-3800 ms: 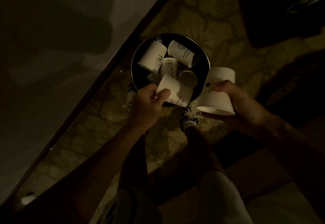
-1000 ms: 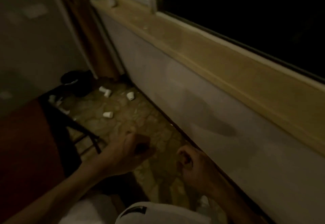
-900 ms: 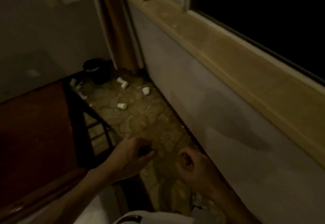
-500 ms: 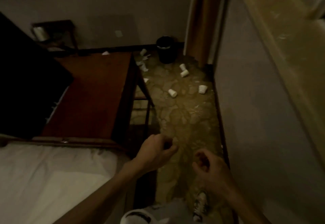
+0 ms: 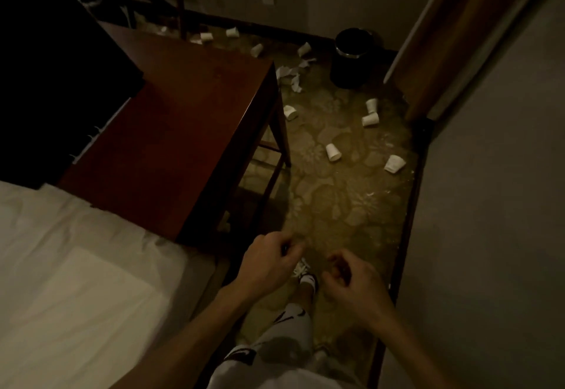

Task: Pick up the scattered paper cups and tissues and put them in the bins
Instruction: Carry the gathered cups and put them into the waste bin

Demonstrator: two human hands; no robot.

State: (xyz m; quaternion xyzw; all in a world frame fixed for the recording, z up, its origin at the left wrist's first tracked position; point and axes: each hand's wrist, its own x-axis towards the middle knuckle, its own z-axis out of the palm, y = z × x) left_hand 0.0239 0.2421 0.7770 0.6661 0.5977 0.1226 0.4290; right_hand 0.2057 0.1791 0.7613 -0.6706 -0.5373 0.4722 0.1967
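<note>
One bed (image 5: 76, 266) lies left of the left grip (image 5: 269, 263), with one wooden bench (image 5: 171, 119) ahead-left of it. One black bin (image 5: 351, 58) stands far ahead of the right grip (image 5: 354, 278). Nine cups (image 5: 332, 152) and some torn tissues (image 5: 290, 75) litter the carpet (image 5: 336, 205) between. Both grips, side by side, are empty, fingers loosely curled.

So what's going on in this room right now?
A person is clearing litter off the carpet. The left hand and right hand hang loosely curled and hold nothing. Ahead, several paper cups lie scattered on the floor, with crumpled tissues beside the far corner of the wooden table. A black bin stands upright by the far wall, near the curtain. A bed is at the left. None of this litter is picked up yet.
</note>
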